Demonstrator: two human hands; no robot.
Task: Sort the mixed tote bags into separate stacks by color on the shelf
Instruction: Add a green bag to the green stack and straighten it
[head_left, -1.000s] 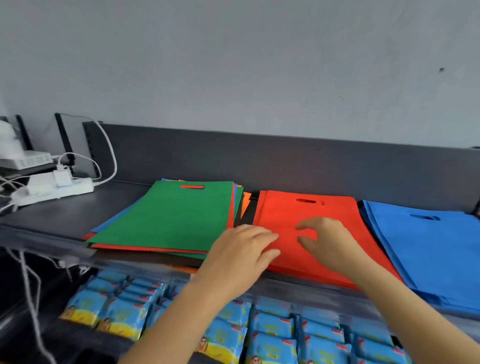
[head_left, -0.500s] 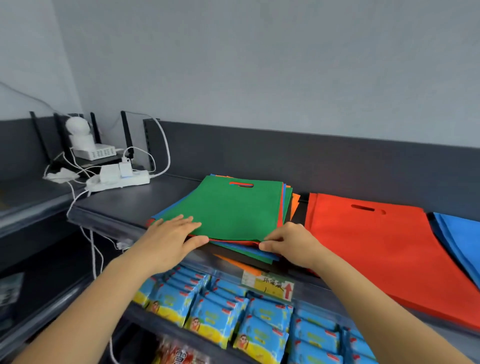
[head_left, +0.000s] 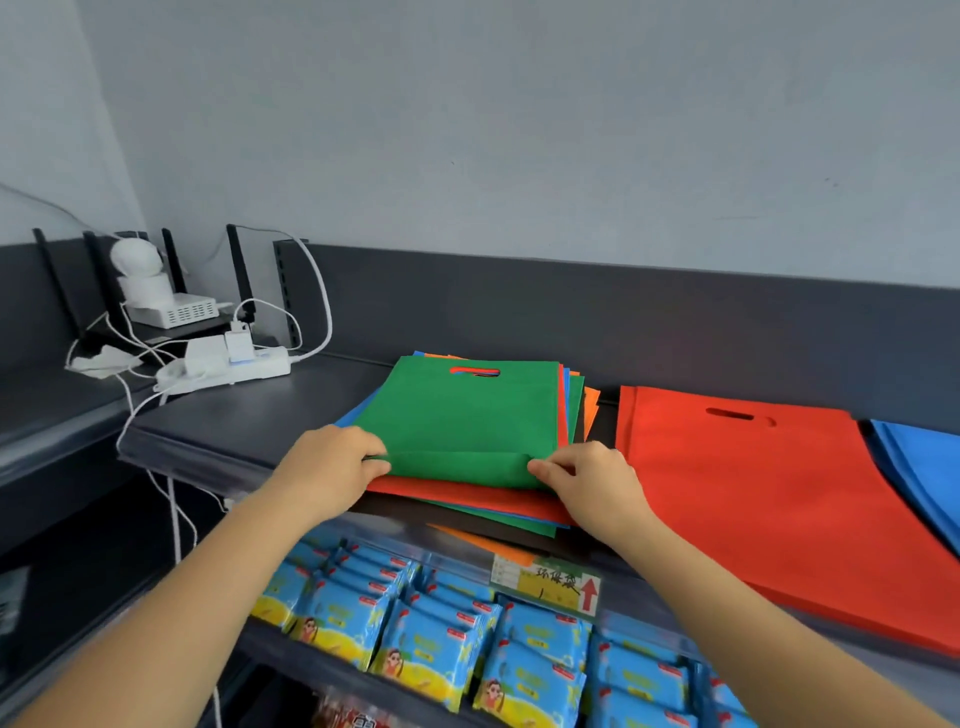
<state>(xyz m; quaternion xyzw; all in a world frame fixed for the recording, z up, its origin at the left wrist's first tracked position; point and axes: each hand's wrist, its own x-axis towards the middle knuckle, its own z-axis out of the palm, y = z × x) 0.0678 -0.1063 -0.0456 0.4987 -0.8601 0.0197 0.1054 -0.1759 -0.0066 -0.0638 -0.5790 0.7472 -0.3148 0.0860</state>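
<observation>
Two hands are at work on one bag. The left hand (head_left: 332, 467) has its grip pinched on the near left corner of the green tote bag (head_left: 467, 415). The right hand (head_left: 587, 478) has its grip pinched on the near right corner. Between them, the near edge of the bag is folded up in a narrow strip. The bag is a flat, thin rectangle of soft, dull cloth. A long oval hole is cut near its far edge for a handle, and red shows through the hole.

The green tote bag lies on top of the mixed pile (head_left: 467, 504), which sits on the dark grey shelf (head_left: 234, 421). The pile is untidy: red, blue, green and orange edges stick out at the sides and front.

Just right of the pile lies the red stack (head_left: 753, 493), flat and smooth, with the same oval hole. The blue stack (head_left: 924, 467) lies just beside it at the right edge of the view.

At the far left of the shelf lies a white power strip (head_left: 228, 366) with looping white cords. Below the shelf stand rows of shiny blue and yellow snack packs (head_left: 431, 639).
</observation>
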